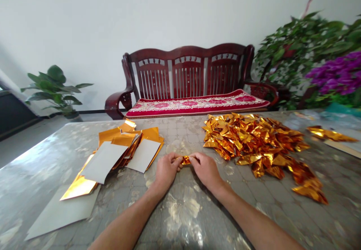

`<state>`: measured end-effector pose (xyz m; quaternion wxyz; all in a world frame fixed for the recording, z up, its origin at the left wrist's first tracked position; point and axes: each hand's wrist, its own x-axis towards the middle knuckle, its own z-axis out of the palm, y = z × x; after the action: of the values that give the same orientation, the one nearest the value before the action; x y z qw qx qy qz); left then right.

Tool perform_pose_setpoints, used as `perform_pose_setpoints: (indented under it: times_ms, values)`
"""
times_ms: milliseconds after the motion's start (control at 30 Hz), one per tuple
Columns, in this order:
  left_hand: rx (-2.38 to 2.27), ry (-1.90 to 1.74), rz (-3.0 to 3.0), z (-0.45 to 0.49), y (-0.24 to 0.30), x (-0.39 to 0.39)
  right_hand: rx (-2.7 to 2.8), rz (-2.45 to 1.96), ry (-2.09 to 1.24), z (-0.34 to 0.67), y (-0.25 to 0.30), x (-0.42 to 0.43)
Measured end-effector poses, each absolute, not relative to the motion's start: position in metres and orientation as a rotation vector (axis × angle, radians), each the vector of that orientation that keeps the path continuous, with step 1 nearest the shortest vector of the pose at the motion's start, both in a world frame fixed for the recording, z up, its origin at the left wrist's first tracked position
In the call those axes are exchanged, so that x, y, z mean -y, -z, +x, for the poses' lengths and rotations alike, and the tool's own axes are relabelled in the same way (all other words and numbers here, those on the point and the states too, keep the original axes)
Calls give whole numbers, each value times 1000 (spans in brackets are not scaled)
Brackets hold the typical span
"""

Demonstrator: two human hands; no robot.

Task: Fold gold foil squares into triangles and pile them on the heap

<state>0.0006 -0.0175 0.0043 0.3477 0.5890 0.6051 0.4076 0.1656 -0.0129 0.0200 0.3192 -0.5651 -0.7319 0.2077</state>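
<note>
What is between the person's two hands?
In the head view, a small gold foil piece is between the left hand and right hand, pinched by both.

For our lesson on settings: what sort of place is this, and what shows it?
Probably a home's living room: a wooden bench, its patterned seat cover, and a leafy plant at the left.

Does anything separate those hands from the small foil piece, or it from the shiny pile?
The left hand and right hand hold the foil piece; only the right hand itself visibly stands between it and the shiny pile.
</note>
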Motion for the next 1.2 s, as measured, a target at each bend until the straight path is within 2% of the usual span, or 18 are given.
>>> perform_pose_setpoints:
  times_ms: [533, 1200]
  values:
    - [-1658, -1096, 1626, 2, -14, 22, 1861, -1471, -664, 170, -22, 14]
    - [-1534, -1176, 1404, 9, -4, 23, 1899, -1456, -604, 166, -18, 15]
